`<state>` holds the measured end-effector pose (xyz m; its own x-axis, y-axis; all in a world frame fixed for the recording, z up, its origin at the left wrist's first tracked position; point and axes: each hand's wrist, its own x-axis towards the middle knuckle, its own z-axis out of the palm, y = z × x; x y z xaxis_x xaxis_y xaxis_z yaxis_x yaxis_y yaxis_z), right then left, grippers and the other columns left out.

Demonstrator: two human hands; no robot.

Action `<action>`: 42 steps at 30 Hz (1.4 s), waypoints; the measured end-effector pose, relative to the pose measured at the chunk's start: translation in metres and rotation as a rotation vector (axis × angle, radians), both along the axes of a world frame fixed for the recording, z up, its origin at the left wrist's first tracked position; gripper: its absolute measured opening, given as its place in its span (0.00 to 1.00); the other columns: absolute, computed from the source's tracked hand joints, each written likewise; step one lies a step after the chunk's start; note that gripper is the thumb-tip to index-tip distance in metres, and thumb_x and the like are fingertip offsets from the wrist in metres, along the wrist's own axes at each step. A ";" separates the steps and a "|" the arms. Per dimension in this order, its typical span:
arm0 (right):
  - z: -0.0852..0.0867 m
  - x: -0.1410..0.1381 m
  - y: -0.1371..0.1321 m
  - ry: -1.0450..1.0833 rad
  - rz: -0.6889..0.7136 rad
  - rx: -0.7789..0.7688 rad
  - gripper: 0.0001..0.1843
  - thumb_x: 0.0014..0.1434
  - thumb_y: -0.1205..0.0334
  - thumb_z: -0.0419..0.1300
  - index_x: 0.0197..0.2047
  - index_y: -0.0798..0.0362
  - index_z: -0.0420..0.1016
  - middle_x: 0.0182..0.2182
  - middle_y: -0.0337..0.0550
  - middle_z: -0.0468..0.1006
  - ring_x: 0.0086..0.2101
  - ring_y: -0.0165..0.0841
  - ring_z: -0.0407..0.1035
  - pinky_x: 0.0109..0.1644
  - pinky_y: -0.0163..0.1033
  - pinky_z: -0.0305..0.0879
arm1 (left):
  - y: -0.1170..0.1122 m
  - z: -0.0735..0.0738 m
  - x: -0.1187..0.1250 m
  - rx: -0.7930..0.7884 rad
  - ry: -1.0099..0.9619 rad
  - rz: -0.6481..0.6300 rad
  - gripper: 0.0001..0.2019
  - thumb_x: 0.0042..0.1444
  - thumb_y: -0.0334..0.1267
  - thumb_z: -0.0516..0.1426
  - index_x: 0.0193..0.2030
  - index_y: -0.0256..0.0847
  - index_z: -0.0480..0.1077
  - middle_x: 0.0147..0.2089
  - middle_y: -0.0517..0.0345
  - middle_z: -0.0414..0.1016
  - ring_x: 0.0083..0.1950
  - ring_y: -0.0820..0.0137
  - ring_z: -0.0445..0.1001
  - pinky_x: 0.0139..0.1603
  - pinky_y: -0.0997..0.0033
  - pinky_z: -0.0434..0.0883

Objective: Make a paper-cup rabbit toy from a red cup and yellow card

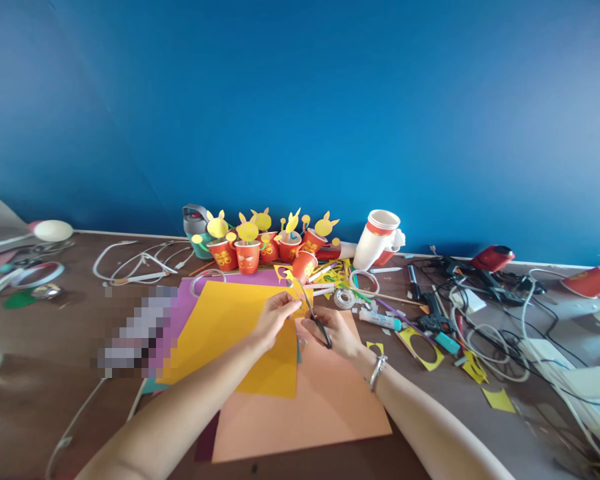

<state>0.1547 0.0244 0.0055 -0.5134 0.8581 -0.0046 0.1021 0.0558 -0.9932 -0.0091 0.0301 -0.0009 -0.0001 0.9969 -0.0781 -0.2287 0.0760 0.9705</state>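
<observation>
My right hand (337,330) is wrapped round a pair of scissors (322,328) with dark handles, its blades pointing up and away. Close by on the left, my left hand (276,319) is closed in a pinch on a small piece of yellow paper (304,293) beside the blades. Its outline is hard to make out against the scraps behind. Beneath both hands lie a sheet of yellow paper (220,333) and a peach sheet (305,420), over a purple sheet (180,307). Just beyond stands a tilted red paper cup (305,265).
Several red cups (249,259) with yellow rabbit-eared cutouts stand along the blue wall. Stacked white cups (374,243) lean behind a roll of clear tape (345,298). On the right lie a glue stick (380,319), a black glue gun (436,315), tangled cables and yellow scraps (423,350).
</observation>
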 end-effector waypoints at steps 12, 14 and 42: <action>0.003 0.002 0.002 -0.025 0.019 -0.002 0.20 0.54 0.48 0.62 0.25 0.55 0.63 0.17 0.31 0.58 0.18 0.22 0.50 0.21 0.32 0.44 | 0.000 0.000 -0.001 0.005 -0.019 -0.004 0.13 0.43 0.41 0.64 0.20 0.38 0.65 0.19 0.66 0.63 0.23 0.78 0.57 0.28 0.75 0.55; 0.004 0.002 0.002 -0.027 0.021 -0.010 0.19 0.54 0.48 0.61 0.25 0.54 0.63 0.17 0.31 0.57 0.18 0.22 0.50 0.21 0.31 0.44 | 0.000 0.000 -0.002 0.018 -0.021 -0.008 0.13 0.44 0.42 0.63 0.20 0.38 0.65 0.20 0.66 0.63 0.23 0.78 0.57 0.28 0.75 0.55; 0.001 0.004 0.004 -0.045 0.050 -0.013 0.21 0.55 0.47 0.61 0.24 0.54 0.63 0.15 0.30 0.57 0.17 0.22 0.49 0.20 0.32 0.45 | 0.003 -0.003 -0.006 0.100 0.023 -0.032 0.12 0.47 0.43 0.61 0.22 0.38 0.66 0.20 0.64 0.62 0.25 0.75 0.56 0.30 0.73 0.54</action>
<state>0.1584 0.0280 0.0068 -0.5547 0.8311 -0.0395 0.1440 0.0492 -0.9884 -0.0147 0.0328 -0.0039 0.0308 0.9993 0.0217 -0.2057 -0.0150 0.9785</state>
